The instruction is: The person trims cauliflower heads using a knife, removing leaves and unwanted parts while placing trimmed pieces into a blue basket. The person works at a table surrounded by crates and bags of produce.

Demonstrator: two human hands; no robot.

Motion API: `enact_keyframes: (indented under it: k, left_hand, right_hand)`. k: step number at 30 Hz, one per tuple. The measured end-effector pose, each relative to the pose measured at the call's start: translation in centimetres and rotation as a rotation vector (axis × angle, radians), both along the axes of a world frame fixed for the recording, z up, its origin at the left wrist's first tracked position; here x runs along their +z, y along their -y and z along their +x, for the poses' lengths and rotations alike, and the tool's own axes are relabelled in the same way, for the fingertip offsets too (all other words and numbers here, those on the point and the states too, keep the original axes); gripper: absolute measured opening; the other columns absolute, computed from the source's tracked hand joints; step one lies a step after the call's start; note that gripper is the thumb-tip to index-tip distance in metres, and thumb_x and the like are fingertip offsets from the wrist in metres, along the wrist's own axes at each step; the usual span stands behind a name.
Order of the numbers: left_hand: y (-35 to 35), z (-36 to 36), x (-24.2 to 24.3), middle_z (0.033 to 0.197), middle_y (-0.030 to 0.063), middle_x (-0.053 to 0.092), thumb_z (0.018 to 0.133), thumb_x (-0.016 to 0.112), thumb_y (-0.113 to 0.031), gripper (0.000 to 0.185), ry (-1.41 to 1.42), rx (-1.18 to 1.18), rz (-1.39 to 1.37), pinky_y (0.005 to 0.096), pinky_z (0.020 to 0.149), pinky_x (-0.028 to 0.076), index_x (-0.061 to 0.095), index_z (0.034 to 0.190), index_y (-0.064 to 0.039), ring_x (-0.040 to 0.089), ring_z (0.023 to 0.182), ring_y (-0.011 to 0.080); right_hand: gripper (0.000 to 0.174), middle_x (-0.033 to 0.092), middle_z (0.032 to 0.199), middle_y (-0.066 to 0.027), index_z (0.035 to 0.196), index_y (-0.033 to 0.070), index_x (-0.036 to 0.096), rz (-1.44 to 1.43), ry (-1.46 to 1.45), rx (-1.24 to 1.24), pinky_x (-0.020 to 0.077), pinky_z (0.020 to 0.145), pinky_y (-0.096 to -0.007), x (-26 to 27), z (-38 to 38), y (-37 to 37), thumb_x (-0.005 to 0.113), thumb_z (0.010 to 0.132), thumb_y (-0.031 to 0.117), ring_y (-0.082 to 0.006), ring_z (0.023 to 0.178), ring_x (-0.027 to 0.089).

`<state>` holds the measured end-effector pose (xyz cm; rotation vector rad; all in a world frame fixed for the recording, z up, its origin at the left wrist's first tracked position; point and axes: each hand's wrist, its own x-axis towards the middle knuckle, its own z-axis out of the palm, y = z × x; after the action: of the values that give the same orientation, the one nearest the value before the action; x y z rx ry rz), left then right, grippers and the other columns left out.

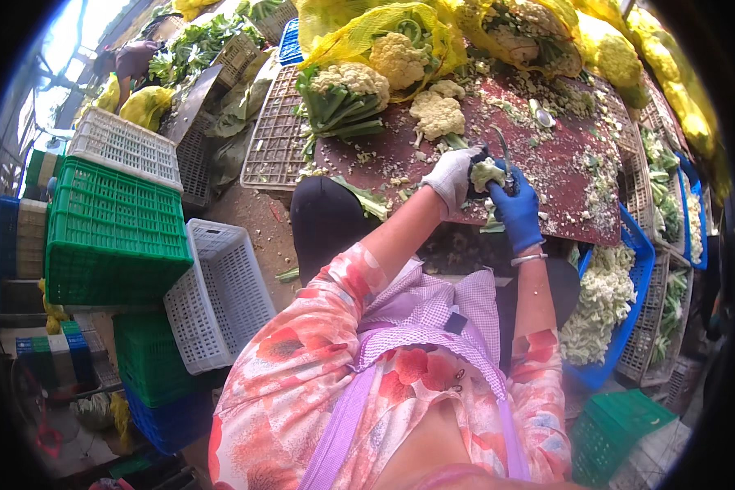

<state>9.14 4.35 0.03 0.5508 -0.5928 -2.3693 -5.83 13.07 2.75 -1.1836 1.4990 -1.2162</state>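
Over the near edge of a dark red board [563,184], my left hand [456,177], in a white glove with dark fingers, grips a small cauliflower piece [487,174]. My right hand [517,205], in a blue glove, is closed around a knife with a curved blade [502,147], which points up beside the piece. Cauliflower crumbs are scattered over the board. Beyond my hands lie a cut cauliflower head [439,115] and a leafy cauliflower [349,92]. Farther right on the board is a small metallic cylindrical object [541,114].
Yellow mesh bags of cauliflower [398,58] line the board's far side. A blue crate of florets [640,269] stands at my right. At left are a white crate [205,294], a green crate [119,233] and a flat-lying plastic crate [274,135]. Another person [136,61] bends at upper left.
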Motion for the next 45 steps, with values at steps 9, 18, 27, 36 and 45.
enact_keyframes:
  k: [9,18,27,36,45]
  left_hand:
    - [-1.4,-9.8,4.6,0.108,0.015,0.067,0.102,0.055,-0.034,0.032,-0.08,0.174,0.153,0.0525,0.091,0.051,0.061,0.113,-0.005,0.064,0.099,0.0324]
    - [-7.2,-17.1,3.9,0.113,0.0146,0.067,0.095,0.062,-0.004,0.029,0.265,0.013,-0.318,0.0434,0.088,0.057,0.062,0.123,-0.004,0.066,0.1,0.0276]
    - [-10.4,-23.2,6.2,0.108,0.0126,0.069,0.093,0.067,-0.005,0.04,0.138,0.221,-0.012,0.0376,0.078,0.057,0.055,0.131,-0.002,0.068,0.092,0.0238]
    - [-18.4,-29.3,8.6,0.097,0.007,0.068,0.087,0.071,-0.008,0.041,0.349,-0.052,-0.166,0.0306,0.072,0.05,0.061,0.126,0.001,0.062,0.082,0.0167]
    - [-2.6,-10.9,1.0,0.121,0.0166,0.064,0.084,0.07,-0.034,0.052,1.852,0.436,-1.327,0.0444,0.102,0.045,0.063,0.126,-0.006,0.057,0.119,0.0361]
  right_hand:
    - [0.028,0.073,0.085,-0.0152,0.113,0.002,0.063,-0.242,-0.478,-0.538,0.0551,0.068,-0.0356,5.0,-4.0,-6.9,0.07,0.095,0.022,-0.0217,0.078,0.071]
    - [0.026,0.071,0.084,-0.0187,0.104,0.005,0.063,-0.254,-0.316,-0.695,0.0561,0.069,-0.0418,4.7,-10.9,-11.4,0.069,0.093,0.027,-0.0371,0.08,0.071]
    - [0.04,0.07,0.085,-0.0226,0.11,0.0,0.058,0.165,-0.69,-0.638,0.0555,0.073,-0.0491,4.7,-11.5,-14.9,0.056,0.099,0.039,-0.0436,0.085,0.069]
    - [0.028,0.059,0.072,-0.0138,0.096,0.002,0.058,0.03,0.055,-0.912,0.047,0.053,-0.0394,-2.3,-17.4,-19.4,0.06,0.095,0.029,-0.027,0.059,0.059]
    - [0.019,0.047,0.061,0.0018,0.085,0.01,0.057,-0.12,0.649,-1.262,0.0418,0.046,-0.0328,-1.6,-19.5,-23.9,0.068,0.092,0.023,-0.015,0.05,0.048]
